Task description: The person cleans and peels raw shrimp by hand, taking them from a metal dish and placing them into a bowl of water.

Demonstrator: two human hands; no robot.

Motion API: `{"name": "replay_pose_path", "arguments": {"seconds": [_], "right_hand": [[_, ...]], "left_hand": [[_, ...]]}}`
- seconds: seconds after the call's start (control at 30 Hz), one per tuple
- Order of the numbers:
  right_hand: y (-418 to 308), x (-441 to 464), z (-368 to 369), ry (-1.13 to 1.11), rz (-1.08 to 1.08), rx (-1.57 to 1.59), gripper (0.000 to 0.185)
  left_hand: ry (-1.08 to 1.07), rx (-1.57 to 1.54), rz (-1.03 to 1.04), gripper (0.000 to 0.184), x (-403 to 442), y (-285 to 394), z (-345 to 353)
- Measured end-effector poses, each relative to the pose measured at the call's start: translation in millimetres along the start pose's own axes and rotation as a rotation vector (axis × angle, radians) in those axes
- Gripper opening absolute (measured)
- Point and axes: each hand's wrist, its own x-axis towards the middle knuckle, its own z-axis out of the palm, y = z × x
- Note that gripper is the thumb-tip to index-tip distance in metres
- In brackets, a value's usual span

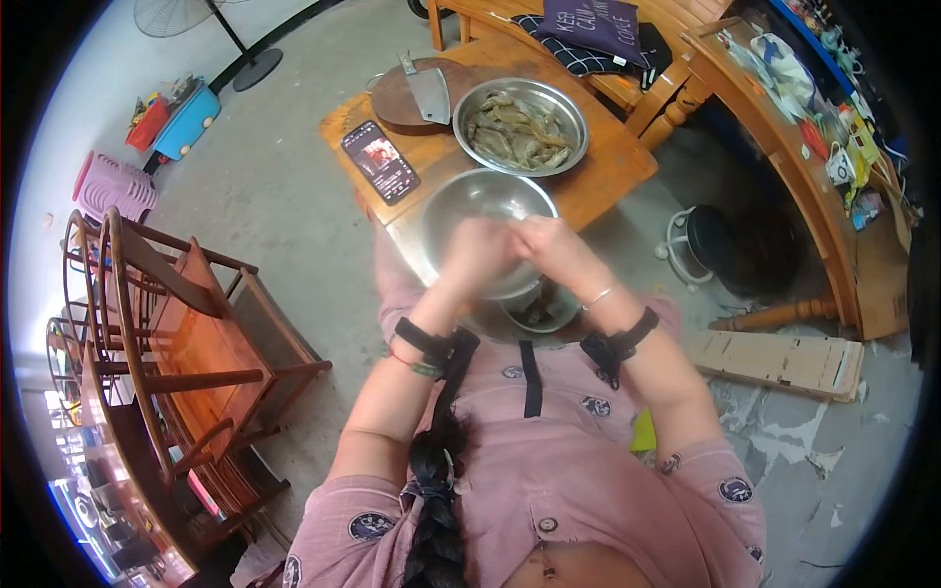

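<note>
My left hand (478,253) and my right hand (557,245) meet over a steel bowl (456,208) at the table's near edge. The fingers of both are drawn together; the left is smeared by motion. Whatever they pinch is too small or hidden to name. Just beyond is a wider steel basin (582,129) full of raw grey-green shrimp (520,132). Under my wrists, lower than the table, sits a smaller bowl (567,319) with dark contents, partly covered by the steel bowl.
On the wooden table (613,181) lie a phone (380,162) with its screen lit and a round chopping board (392,103) bearing a cleaver (429,95). A wooden chair (186,304) stands left, a black stool (720,245) right. Flattened cardboard (774,363) lies on the floor.
</note>
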Motion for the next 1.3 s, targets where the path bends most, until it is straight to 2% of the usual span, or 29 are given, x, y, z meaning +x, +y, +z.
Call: {"name": "replay_pose_path", "arguments": {"seconds": [0.1, 0.13, 0.2, 0.3, 0.5, 0.57, 0.63, 0.7, 0.8, 1.1, 1.3], "right_hand": [[-0.8, 3.3, -1.5, 0.004, 0.001, -0.006, 0.018], [-2.9, 4.7, -4.2, -0.034, 0.035, 0.023, 0.012], [-2.3, 5.3, -4.6, -0.073, 0.069, 0.051, 0.013], [2.2, 4.1, -1.4, 0.003, 0.061, 0.100, 0.012], [7.3, 5.0, 0.9, -0.003, 0.144, 0.236, 0.012], [10.4, 3.2, 3.8, 0.017, 0.231, 0.320, 0.012], [5.0, 5.2, -3.6, 0.007, 0.225, 0.281, 0.013], [2.5, 8.2, -7.7, -0.004, 0.219, 0.244, 0.014], [0.5, 10.5, -10.3, -0.025, 0.121, 0.198, 0.014], [3.6, 13.6, -17.4, -0.114, 0.016, 0.116, 0.015], [4.4, 12.7, -15.9, -0.110, 0.072, 0.154, 0.011]], "left_hand": [[-0.009, -0.051, 0.007, 0.023, -2.5, 4.2, -6.5], [-0.005, -0.049, 0.007, 0.023, -1.5, -1.5, -4.6], [0.008, -0.093, 0.038, 0.023, 0.8, -12.0, 1.8], [-0.032, -0.200, -0.012, 0.022, -0.1, -17.7, 3.0], [-0.048, -0.249, -0.049, 0.021, -0.8, -19.2, 1.2], [-0.045, -0.260, -0.057, 0.021, -1.5, -18.8, 0.9], [-0.044, -0.273, -0.066, 0.021, -0.2, -12.3, -3.2], [-0.108, -0.436, -0.340, 0.021, 1.6, -4.5, -8.6], [-0.088, -0.514, -0.446, 0.021, 1.5, 4.3, -12.8], [-0.085, -0.341, -0.290, 0.022, 3.1, -2.4, -5.9], [-0.100, -0.425, -0.356, 0.021, -1.0, 4.6, -3.8]]}}
